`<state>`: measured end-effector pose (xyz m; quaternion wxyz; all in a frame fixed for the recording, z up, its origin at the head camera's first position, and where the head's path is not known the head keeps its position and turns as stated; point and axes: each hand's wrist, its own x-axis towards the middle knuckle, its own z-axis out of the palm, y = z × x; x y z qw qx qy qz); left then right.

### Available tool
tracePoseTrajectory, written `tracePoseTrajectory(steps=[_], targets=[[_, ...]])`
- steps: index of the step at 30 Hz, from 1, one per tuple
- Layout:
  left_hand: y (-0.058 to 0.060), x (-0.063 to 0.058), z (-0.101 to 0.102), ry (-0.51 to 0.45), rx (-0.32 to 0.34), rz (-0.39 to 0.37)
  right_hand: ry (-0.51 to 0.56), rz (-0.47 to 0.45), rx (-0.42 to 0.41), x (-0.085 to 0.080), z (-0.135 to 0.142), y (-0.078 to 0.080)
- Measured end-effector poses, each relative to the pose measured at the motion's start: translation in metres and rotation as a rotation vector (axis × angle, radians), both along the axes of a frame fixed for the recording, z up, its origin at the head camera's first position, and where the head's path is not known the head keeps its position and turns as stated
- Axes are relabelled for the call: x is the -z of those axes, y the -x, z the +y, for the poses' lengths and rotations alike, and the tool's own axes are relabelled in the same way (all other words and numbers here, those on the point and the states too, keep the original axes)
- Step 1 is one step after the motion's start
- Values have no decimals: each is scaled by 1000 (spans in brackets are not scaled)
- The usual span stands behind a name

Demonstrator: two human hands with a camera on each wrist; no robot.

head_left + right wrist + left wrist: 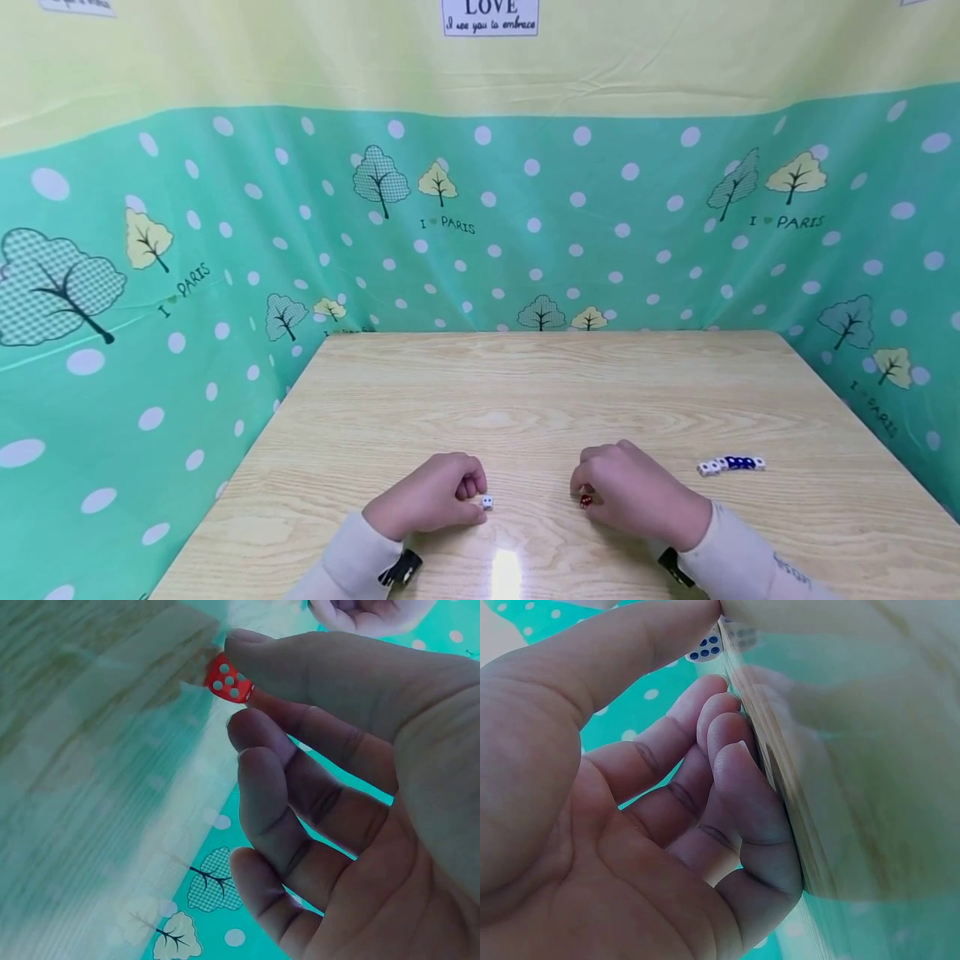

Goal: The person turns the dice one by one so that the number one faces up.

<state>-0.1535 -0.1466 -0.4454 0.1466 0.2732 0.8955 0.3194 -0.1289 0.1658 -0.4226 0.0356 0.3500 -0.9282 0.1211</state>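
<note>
My left hand (438,493) rests low at the table, its thumb and index finger curled round a white die (487,502). Blue dots mark this die in the left wrist view, where the thumb partly covers it; contact with the index fingertip is hard to make out. Across from it, my right hand (633,492) pinches a red die (229,679) with pale dots between thumb and index finger. That red die (586,501) is at the tabletop, slightly tilted. The right hand's other fingers curl loosely below.
To the right of the right hand, several white and blue dice (731,465) lie in a row on the wooden table (480,383). A green and yellow patterned cloth (450,275) hangs behind the table and at both sides. Light reflects off the table near its front.
</note>
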Motion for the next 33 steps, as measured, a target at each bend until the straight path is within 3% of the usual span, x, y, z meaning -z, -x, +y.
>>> tracePoseTrajectory(steps=[10, 20, 33], targets=[[-1, 0, 0, -2, 2, 11, -12, 33, -34, 3, 0, 1], [-1, -1, -1, -9, 9, 16, 55, -7, -48, -3, 1, 3], [0, 2, 0, -11, 11, 24, 51, -23, -76, -1, 2, 5]])
